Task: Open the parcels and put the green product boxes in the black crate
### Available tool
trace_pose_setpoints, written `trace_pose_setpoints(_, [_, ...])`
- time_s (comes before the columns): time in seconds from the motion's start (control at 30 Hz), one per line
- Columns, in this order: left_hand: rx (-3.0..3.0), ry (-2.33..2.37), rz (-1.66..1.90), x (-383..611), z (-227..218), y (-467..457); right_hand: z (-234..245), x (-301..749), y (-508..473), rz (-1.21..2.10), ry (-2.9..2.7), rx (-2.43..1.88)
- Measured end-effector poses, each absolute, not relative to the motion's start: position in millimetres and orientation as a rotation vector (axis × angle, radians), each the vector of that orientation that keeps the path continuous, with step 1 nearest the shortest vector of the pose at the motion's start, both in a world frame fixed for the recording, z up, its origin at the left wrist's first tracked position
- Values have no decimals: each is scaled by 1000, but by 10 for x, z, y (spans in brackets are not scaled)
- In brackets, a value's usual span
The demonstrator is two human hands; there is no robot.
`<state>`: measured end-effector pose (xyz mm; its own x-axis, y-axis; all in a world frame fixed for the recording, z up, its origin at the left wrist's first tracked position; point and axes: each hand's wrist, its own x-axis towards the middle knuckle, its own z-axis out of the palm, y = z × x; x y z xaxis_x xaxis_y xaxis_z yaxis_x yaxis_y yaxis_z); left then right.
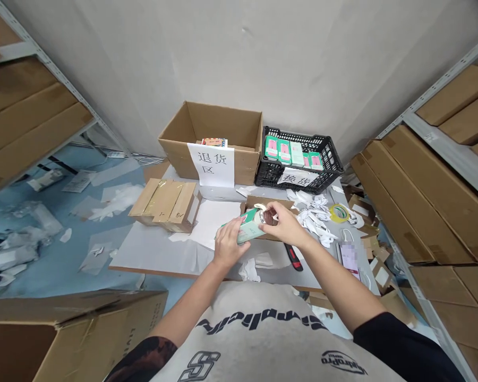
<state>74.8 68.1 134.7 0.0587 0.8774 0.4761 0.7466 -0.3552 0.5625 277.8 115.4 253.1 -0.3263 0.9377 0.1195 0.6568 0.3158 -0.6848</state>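
Both hands hold a green-and-white bottle (248,227) tilted over the table, its dark, glossy top end pointing right. My left hand (227,243) wraps the lower body, and my right hand (281,223) grips the top end, its fingers partly hiding that end. Beneath the bottle lies an open, shallow cardboard box (265,202), mostly hidden by my hands. A white paper sheet (215,223) lies just left of my left hand. A red-and-black utility knife (293,257) rests below my right wrist.
Ahead stand a labelled cardboard box (211,143) and a black plastic crate (298,159) of green-and-white packages. Flat cartons (165,204), crumpled white paper (313,212), yellow tape (340,213) and a phone (350,260) lie around. Shelves of cartons flank the table; litter covers the blue floor.
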Motion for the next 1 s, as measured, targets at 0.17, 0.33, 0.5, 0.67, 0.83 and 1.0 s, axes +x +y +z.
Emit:
trace_pose_setpoints(0.17, [2096,1707,1176,736,1281,682,2606,2786,1194,632,-2206,-1340])
trace_pose_setpoints(0.33, [2115,1692,1155,743,1267,688,2642,2760,1226,647,-2326,-1330])
trace_pose_setpoints(0.5, [2139,1697,1143,757,1265,691,2633,2760,1311,719,-2425,-1271])
trace_pose_setpoints(0.67, [2168,1669,1192,740,1283,684,2687,2777,1352,795,-2381,-1143])
trace_pose_setpoints(0.83, [2260,1667,1293,723,1290,709,2727,2699,1262,661,-2376,-1162])
trace_pose_setpoints(1.0, [2352,1659,1357,711,1287,729,2707,2623,1157,585,-2282,-1231])
